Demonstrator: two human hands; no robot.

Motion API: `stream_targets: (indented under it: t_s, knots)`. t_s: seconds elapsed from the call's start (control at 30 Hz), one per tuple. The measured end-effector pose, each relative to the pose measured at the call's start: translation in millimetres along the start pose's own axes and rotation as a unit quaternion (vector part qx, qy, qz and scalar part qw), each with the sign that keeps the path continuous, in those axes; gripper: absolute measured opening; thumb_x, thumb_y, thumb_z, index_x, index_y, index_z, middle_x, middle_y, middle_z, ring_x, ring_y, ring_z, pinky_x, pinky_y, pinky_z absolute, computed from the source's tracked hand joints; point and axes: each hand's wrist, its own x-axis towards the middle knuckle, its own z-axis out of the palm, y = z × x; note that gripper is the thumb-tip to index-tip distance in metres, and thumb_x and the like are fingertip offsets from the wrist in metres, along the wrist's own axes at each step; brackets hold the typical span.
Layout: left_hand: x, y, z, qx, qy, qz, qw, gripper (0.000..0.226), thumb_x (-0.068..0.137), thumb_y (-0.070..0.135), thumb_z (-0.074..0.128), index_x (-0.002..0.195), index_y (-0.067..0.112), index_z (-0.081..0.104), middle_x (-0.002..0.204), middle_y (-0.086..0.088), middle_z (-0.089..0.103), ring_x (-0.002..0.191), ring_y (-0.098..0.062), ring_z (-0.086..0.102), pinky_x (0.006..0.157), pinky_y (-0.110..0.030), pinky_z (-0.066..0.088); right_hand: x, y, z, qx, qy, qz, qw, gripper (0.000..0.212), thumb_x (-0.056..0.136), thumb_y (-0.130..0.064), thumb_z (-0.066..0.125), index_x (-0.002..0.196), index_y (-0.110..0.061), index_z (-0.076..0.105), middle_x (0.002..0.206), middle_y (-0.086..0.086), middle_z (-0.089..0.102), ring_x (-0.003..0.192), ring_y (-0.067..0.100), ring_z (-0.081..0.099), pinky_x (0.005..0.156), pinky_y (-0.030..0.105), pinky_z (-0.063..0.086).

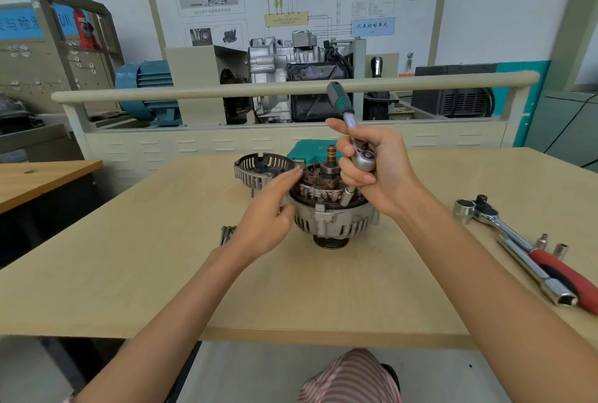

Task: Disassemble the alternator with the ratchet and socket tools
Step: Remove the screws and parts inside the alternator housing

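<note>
Alternator (333, 219): dull cast metal housing, coppery windings on top. Ratchet (364, 156) above alternator: glossy chrome head, green-black plastic grip. Table (161, 273) under alternator: matt pale wood laminate. Right of alternator, second ratchet (517, 240): polished steel, red grip.

Opened alternator (333, 208) upright on table; green-handled ratchet (351, 130) above it.

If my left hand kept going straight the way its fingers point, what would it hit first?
Your left hand points up-right, fingertips already at the alternator. Going on, it would likely meet the exposed windings and rotor shaft first, though depth is uncertain.
</note>
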Motion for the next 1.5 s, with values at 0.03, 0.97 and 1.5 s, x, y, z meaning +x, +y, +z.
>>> stream_targets:
  t_s: [0.03,0.97,1.5]
  knots:
    - [-3,0,2,-0.009,-0.009,0.007,1.000,0.066,0.081,-0.012,0.043,0.141,0.014,0.039,0.143,0.008,0.035,0.133,-0.001,0.026,0.106,-0.002,0.014,0,1,0,0.001,0.001,0.002,1.000,0.026,0.093,-0.014,0.032,0.105,-0.008,0.055,0.051,-0.006,0.043,0.027,0.005,0.021,0.036,0.021,0.010]
    - [-45,28,50,0.106,0.066,0.106,0.986,0.043,0.094,0.035,0.044,0.136,0.028,0.048,0.157,-0.011,0.012,0.146,-0.019,0.004,0.118,-0.042,0.009,21,-9,0,-0.152,0.021,0.062,0.986,0.025,0.097,-0.011,0.032,0.117,-0.006,0.047,0.046,-0.010,0.042,0.028,0.002,0.020,0.030,0.016,0.014]
    - [5,78,64,0.070,0.185,-0.023,0.980,0.021,0.091,0.034,0.058,0.095,0.019,0.072,0.084,0.005,0.038,0.084,-0.016,0.027,0.067,-0.026,0.012,20,-17,-11,-0.042,-0.019,0.109,0.993,0.021,0.097,-0.010,0.029,0.101,-0.009,0.049,0.050,-0.008,0.041,0.026,0.002,0.022,0.028,0.014,0.015]
